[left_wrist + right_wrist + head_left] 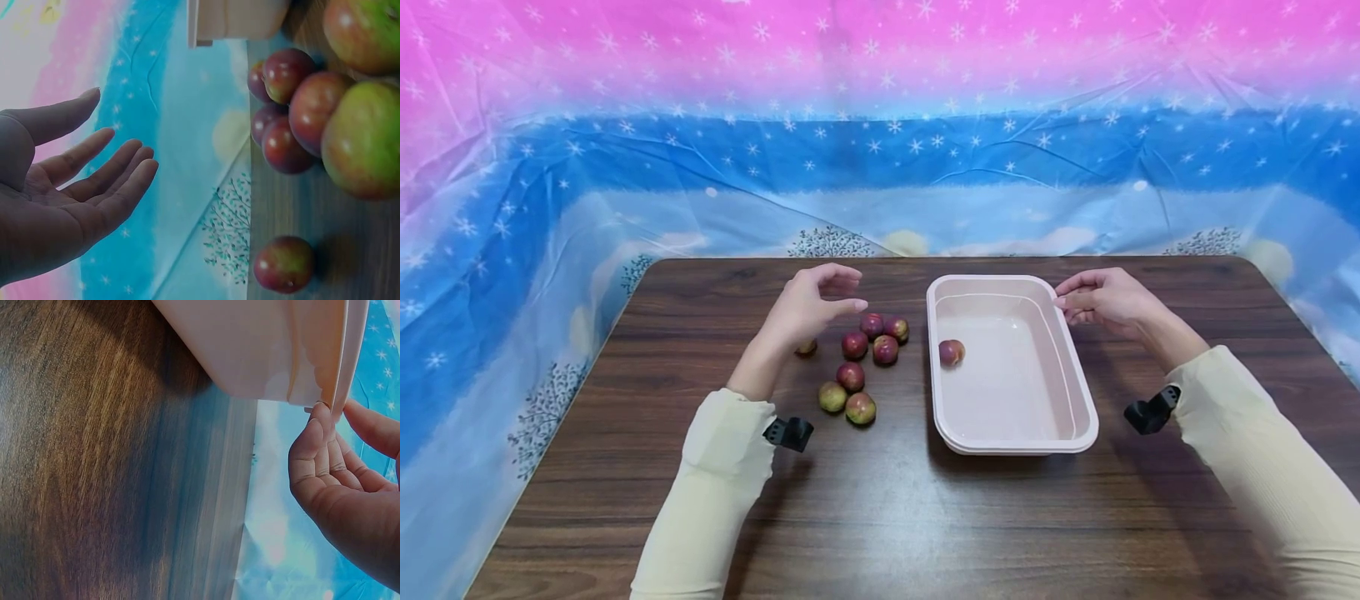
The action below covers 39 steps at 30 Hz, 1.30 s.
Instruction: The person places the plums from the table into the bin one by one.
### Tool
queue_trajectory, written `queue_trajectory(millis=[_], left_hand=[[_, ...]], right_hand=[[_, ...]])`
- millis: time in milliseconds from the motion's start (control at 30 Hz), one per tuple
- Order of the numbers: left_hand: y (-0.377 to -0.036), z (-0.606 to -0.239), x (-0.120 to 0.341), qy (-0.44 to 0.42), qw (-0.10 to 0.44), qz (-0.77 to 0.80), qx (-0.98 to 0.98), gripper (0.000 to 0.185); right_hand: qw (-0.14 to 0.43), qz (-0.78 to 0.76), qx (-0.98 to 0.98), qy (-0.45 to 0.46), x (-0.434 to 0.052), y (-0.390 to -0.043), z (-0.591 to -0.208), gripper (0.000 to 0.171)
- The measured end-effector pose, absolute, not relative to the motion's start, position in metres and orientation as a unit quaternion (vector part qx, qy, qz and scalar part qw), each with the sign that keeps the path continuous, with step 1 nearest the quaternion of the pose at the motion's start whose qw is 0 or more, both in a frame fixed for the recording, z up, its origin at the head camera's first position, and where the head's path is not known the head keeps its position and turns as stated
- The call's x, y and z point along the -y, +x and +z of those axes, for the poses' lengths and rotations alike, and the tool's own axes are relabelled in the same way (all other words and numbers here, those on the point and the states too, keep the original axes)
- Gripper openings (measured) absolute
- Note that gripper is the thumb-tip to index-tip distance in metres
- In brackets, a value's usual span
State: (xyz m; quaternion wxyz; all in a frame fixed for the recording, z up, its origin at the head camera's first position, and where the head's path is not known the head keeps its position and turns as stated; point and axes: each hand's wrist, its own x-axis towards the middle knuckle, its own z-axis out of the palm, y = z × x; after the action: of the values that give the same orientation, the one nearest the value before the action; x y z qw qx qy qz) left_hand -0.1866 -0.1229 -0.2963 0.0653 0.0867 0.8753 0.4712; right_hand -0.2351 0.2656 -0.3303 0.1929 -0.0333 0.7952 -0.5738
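Note:
A pale pink tray [1000,282] stands on the dark wooden table [925,517] with one red-green plum [951,352] inside near its left wall. Several more plums [861,358] lie in a loose cluster on the table left of it. My left hand [853,290] hovers above the cluster's far side, fingers relaxed and palm empty, as the left wrist view shows the hand [119,131] beside the plums [300,125]. My right hand [1062,304] pinches the tray's far right rim; in the right wrist view the fingertips [319,415] and thumb meet on the tray's [262,350] edge.
One plum [807,347] lies apart, partly hidden under my left wrist, and shows alone in the left wrist view [284,264]. A blue and pink starred plastic sheet [880,125] hangs round the table's far and side edges. Bare wood spreads in front of the tray.

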Motion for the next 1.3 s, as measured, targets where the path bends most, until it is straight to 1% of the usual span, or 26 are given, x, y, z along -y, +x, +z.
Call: queue_trajectory(millis=[633, 967, 1300], left_hand=[[-0.188, -0.320, 0.164, 0.053, 0.072, 0.449, -0.889, 0.039], [-0.189, -0.334, 0.182, 0.020, 0.088, 0.437, -0.895, 0.040], [-0.193, -0.349, 0.190, 0.023, 0.107, 0.422, -0.900, 0.041]], right_hand=[[0.195, -0.562, -0.803, -0.036, -0.266, -0.234, -0.329, 0.038], [0.197, -0.562, -0.802, -0.033, -0.265, -0.234, -0.328, 0.036], [0.197, -0.561, -0.804, -0.031, -0.265, -0.233, -0.328, 0.034]])
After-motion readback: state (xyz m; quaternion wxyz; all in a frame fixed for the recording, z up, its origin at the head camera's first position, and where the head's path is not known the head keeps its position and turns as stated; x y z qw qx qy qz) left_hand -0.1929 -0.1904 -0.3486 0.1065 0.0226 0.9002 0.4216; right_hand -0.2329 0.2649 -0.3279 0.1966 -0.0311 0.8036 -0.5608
